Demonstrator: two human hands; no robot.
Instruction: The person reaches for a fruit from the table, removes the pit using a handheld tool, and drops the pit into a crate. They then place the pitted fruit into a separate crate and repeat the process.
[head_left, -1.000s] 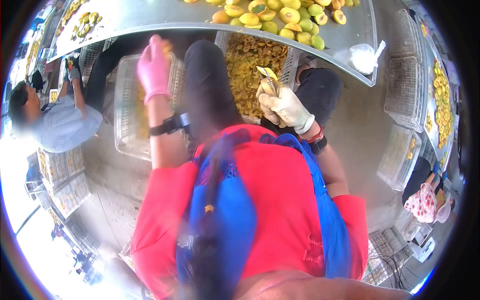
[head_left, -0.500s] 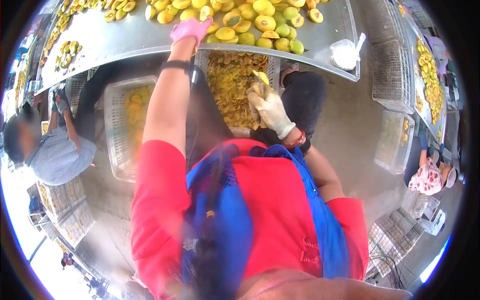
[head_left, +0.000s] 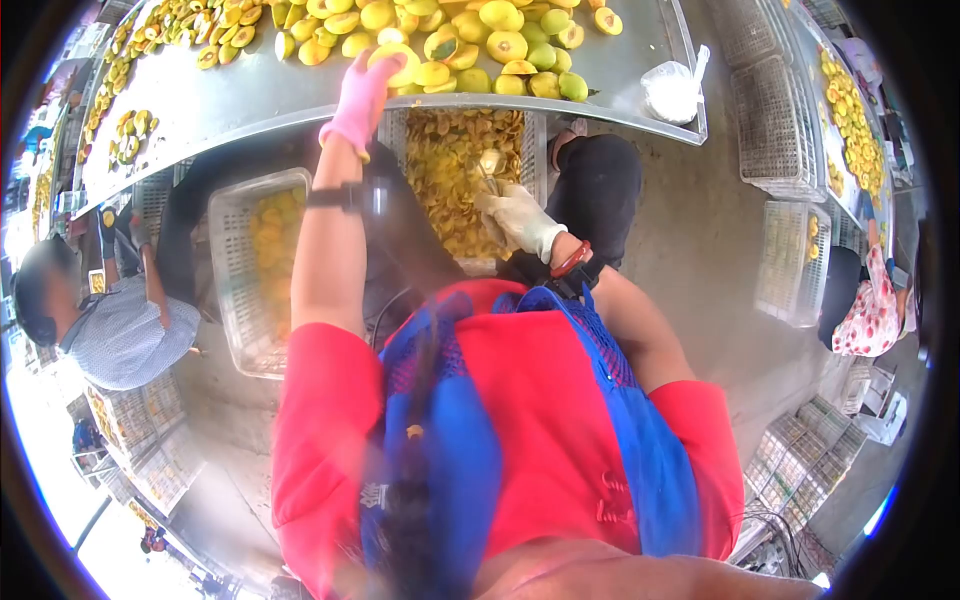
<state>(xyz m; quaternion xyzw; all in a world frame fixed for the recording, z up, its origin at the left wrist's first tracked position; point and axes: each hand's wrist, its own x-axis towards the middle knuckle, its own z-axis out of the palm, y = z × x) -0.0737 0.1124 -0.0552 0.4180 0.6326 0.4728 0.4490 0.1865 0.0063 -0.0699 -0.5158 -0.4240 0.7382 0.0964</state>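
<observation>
My left hand (head_left: 358, 105), in a pink glove, reaches over the metal table's near edge, its fingers closed on a yellow fruit half (head_left: 398, 64) beside the fruit pile (head_left: 505, 45). My right hand (head_left: 522, 220), in a whitish glove, is closed round a small tool (head_left: 490, 183) whose shape is blurred. At the tool's far end is a pale yellow piece (head_left: 490, 162) that I cannot make out well. Below that hand stands a crate of yellow-brown fruit scraps (head_left: 450, 150), between my knees.
The metal table (head_left: 250, 90) spans the top, with a white plastic bag (head_left: 672, 92) at its right corner. A white crate of yellow fruit (head_left: 228, 270) stands at my left. Co-workers (head_left: 130, 330) sit at far left and far right (head_left: 868, 315). Stacked crates (head_left: 775, 125) stand at right.
My left hand has drawn slightly left and down and now holds a fruit half. My right hand has moved a little left and down; the tool's tip now points over the scraps.
</observation>
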